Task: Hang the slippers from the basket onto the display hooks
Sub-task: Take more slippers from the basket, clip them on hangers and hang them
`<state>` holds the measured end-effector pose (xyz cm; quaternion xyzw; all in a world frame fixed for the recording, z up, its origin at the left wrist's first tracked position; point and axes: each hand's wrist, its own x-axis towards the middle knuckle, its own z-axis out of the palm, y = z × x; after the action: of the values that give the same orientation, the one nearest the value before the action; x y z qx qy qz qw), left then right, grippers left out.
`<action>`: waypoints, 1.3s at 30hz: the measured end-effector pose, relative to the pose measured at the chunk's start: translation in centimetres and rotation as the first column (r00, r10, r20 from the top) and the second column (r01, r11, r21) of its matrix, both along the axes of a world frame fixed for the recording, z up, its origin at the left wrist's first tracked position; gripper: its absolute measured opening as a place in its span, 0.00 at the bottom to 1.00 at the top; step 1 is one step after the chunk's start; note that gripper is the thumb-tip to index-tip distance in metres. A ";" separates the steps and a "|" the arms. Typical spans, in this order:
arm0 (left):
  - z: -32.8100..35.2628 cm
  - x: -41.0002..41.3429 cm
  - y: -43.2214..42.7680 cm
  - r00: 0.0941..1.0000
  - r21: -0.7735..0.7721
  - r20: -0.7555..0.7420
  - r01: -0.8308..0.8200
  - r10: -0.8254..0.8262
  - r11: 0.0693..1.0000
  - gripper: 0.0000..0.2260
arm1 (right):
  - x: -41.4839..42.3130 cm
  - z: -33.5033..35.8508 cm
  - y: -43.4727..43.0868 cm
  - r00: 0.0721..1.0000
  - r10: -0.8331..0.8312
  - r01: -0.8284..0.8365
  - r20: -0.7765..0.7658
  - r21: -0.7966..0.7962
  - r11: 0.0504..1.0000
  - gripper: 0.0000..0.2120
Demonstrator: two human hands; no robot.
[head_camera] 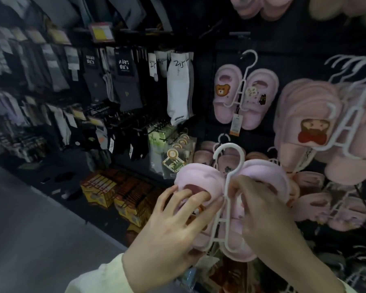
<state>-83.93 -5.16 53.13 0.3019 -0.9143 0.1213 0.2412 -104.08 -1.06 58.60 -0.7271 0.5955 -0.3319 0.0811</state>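
Cream sleeves (97,278) at the near edge lead up to two hands raised before a dark display wall (205,85). Left hand (173,225): fingers curled over the strap of the left shoe of a pair of pink slippers (195,175), with the fingertips at its opening. Right hand (268,218): thumb and fingers pinched on the stem of the white plastic hanger (228,185) that carries the pair, with the palm covering much of the right shoe. An orange bear charm (195,212) shows between the left fingers. The hanger's open hook stands upright above both hands and is not yet on a display hook. It sits just in front of a lower row of pink slippers (313,205) on the wall. Farther off and higher, a matching pair with bear charms (227,96) hangs on its own white hanger (242,81), and a price tag (236,123) dangles between the two shoes. To the right, larger pink slippers (304,115) with a bear-face patch hang nearer the viewer and are blurred. They hang on a cluster of white hangers (351,66). Left of the slipper section, packaged socks hang in rows: white socks (178,89) beside dark socks (125,85) with black header cards. Orange and yellow boxes (114,193) stand low at the foot of the wall. Grey floor (19,218) fills the near left.
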 end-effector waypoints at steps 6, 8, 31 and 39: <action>-0.4 0.3 -4.1 0.994 -0.027 -0.039 0.100 -0.101 0.995 0.42 | -0.4 -1.6 -2.8 0.978 -0.113 0.099 -0.177 -0.087 0.991 0.23; -0.5 0.3 -5.4 0.990 -0.039 -0.056 0.130 -0.132 0.991 0.43 | -0.4 -2.2 -3.6 0.967 -0.155 0.114 -0.201 -0.203 0.973 0.24; 2.9 -1.7 -17.0 0.940 -0.080 -0.125 0.308 -0.316 0.948 0.46 | -3.2 -0.8 -8.3 0.764 -0.383 0.187 -0.519 -0.390 0.902 0.45; 5.8 -3.0 -19.6 0.936 -0.179 -0.153 0.289 -0.317 0.940 0.44 | -3.5 1.5 -9.5 0.707 -0.435 0.193 -0.558 -0.439 0.877 0.36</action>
<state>-86.89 -24.71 58.92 0.1470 -0.9123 0.1249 0.3612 -107.60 -10.58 60.07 -0.6839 0.6347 -0.1720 -0.3160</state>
